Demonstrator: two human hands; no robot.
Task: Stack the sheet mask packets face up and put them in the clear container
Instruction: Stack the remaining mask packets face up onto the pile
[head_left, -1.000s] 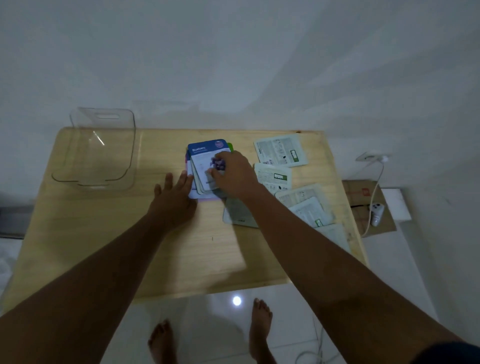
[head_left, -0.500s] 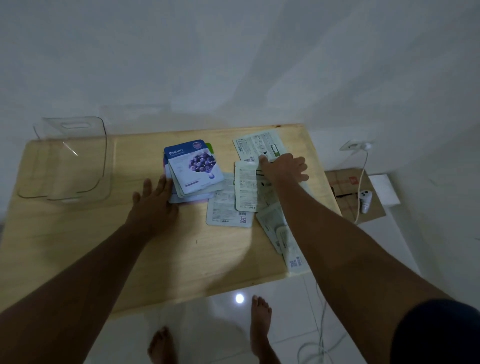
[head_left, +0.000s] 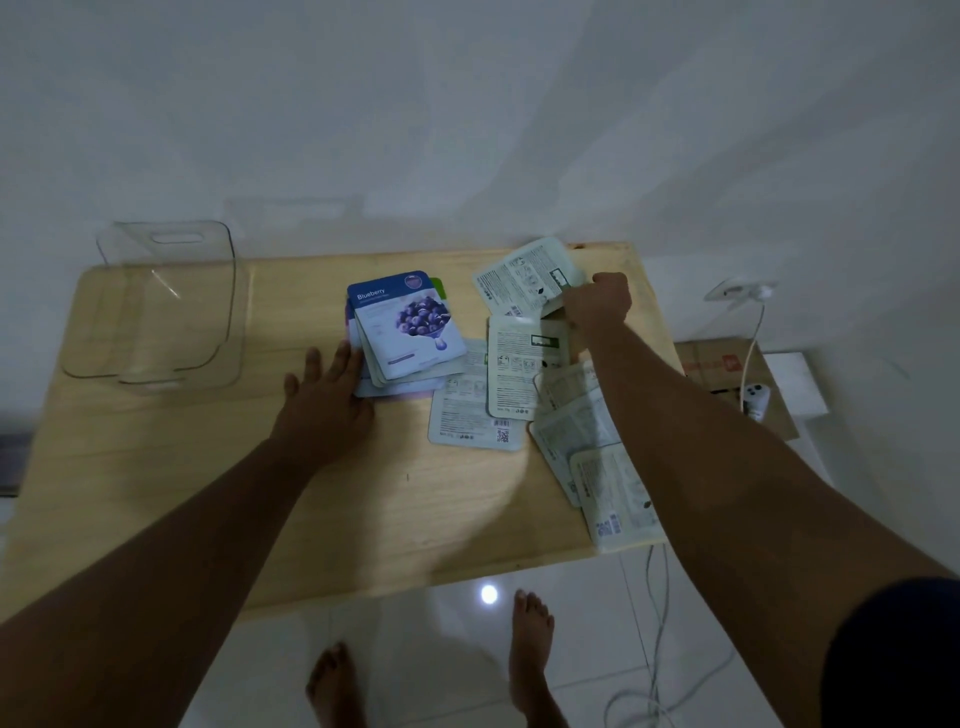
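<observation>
A stack of face-up packets (head_left: 408, 332) topped by a blue Blueberry packet lies mid-table. My left hand (head_left: 324, 402) rests flat on the table, fingertips touching the stack's left edge. My right hand (head_left: 597, 304) is closed on the corner of a face-down white packet (head_left: 524, 278) at the far right, lifting its edge. Several more face-down packets (head_left: 519, 364) lie scattered to the right, partly hidden under my right forearm. The clear container (head_left: 161, 306) stands empty at the table's far left.
The wooden table (head_left: 208, 493) stands against a white wall. A packet (head_left: 618, 499) overhangs the table's front right edge. On the floor to the right are a cardboard box (head_left: 722, 364), a white device (head_left: 754, 400) and cables. My bare feet show below the table's front edge.
My right hand left the stack, reached to the far right and closed on a face-down packet, raising its edge. My left hand stayed by the stack.
</observation>
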